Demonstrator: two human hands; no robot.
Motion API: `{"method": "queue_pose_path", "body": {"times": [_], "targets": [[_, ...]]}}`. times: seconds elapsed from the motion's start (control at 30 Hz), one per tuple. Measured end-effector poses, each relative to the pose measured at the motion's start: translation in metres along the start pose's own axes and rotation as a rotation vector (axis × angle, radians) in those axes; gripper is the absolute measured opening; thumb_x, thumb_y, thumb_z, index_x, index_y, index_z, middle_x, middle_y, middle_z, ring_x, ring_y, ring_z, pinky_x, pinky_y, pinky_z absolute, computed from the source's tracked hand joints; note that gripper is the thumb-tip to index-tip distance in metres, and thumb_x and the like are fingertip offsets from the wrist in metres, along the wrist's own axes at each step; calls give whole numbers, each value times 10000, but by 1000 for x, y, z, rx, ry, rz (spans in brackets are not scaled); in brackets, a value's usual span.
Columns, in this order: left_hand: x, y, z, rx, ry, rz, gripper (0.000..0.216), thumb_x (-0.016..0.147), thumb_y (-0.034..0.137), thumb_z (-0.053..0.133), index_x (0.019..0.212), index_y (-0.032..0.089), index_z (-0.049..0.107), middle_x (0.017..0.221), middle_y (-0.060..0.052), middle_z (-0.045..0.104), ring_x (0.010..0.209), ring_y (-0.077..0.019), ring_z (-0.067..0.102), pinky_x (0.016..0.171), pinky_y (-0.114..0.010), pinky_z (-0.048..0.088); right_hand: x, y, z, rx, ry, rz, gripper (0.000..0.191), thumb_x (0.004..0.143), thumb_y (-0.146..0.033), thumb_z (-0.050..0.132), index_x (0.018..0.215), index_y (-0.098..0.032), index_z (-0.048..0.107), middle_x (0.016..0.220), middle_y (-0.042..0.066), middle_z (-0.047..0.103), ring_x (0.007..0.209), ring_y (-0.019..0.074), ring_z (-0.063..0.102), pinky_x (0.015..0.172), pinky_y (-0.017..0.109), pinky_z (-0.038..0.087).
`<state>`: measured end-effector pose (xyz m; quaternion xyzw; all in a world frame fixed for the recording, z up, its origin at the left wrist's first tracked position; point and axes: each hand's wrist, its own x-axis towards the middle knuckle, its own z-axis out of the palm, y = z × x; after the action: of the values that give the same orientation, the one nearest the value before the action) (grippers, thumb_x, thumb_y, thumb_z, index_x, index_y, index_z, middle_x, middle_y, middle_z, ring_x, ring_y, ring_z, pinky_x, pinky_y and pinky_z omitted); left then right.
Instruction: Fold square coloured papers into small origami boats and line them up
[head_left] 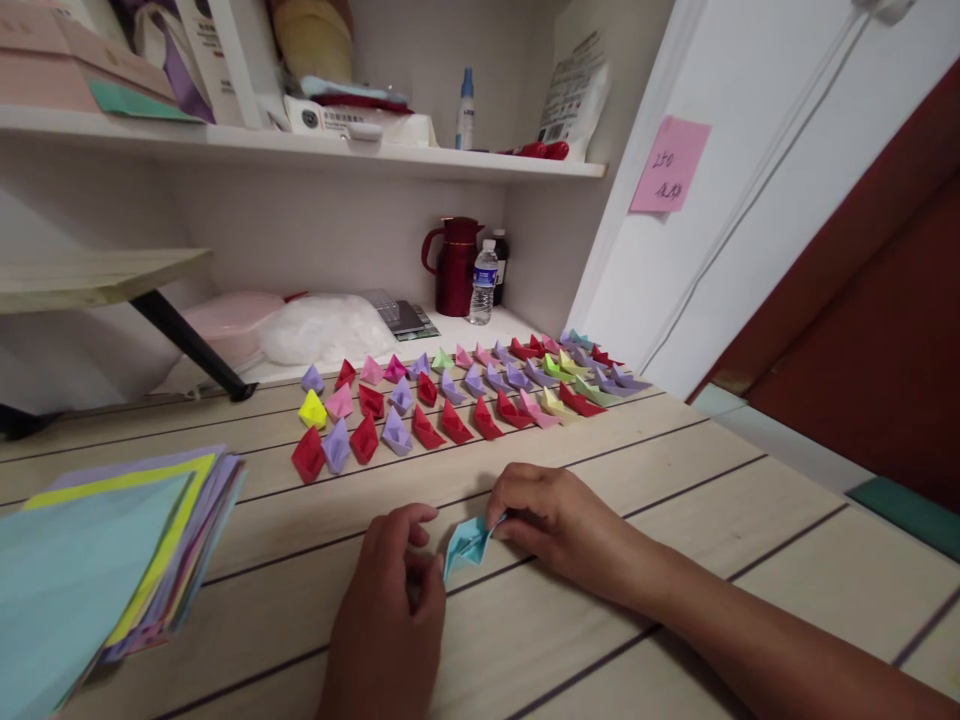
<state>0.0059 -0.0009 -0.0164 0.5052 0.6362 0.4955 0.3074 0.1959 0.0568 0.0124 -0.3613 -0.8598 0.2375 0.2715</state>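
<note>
A small light blue folded paper boat (pixel 465 543) lies on the wooden table (pixel 675 480) between my two hands. My left hand (pixel 390 610) pinches its near end with thumb and fingers curled. My right hand (pixel 559 520) grips its far end with the fingertips closed on the paper. Beyond them stand several rows of finished paper boats (pixel 450 395) in red, purple, pink, yellow and green.
A stack of coloured paper sheets (pixel 105 560) lies at the left edge. Behind the table, a low shelf holds a red jug (pixel 454 265), a water bottle (pixel 484 282) and plastic bags. A pink sticky note (pixel 667 165) hangs on the white wall.
</note>
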Motion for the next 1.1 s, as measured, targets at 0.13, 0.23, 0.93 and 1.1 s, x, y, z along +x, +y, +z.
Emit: {"method": "queue_pose_path", "body": {"times": [0.13, 0.23, 0.93, 1.1], "targets": [[0, 1, -2, 1, -30, -16, 244, 776, 295, 609, 1018, 267, 629, 863, 13, 577, 657, -155, 572, 636, -303, 452, 0, -2, 0, -11, -26, -15, 175, 832, -46, 625, 865, -207, 686, 844, 1, 641, 740, 120, 611, 677, 202, 454], [2, 4, -7, -27, -46, -8, 243, 830, 370, 587, 1048, 265, 609, 938, -5, 576, 700, -162, 580, 660, -316, 465, 0, -2, -1, -7, -31, -22, 166, 847, -61, 615, 870, -207, 693, 850, 6, 649, 749, 123, 619, 692, 210, 461], [8, 3, -13, 529, -239, 358, 263, 800, 48, 429, 814, 252, 594, 1166, -22, 502, 870, -157, 607, 723, -309, 462, -1, 5, -4, -12, -10, -2, 225, 824, -16, 609, 880, -216, 695, 875, -14, 655, 782, 109, 620, 729, 186, 446], [8, 5, -14, 547, -284, 397, 261, 786, 34, 427, 748, 234, 589, 1095, -15, 544, 796, -132, 608, 694, -277, 456, -1, 5, -4, -6, -10, 6, 231, 823, -11, 609, 884, -218, 694, 872, -18, 654, 788, 108, 622, 730, 183, 443]]}}
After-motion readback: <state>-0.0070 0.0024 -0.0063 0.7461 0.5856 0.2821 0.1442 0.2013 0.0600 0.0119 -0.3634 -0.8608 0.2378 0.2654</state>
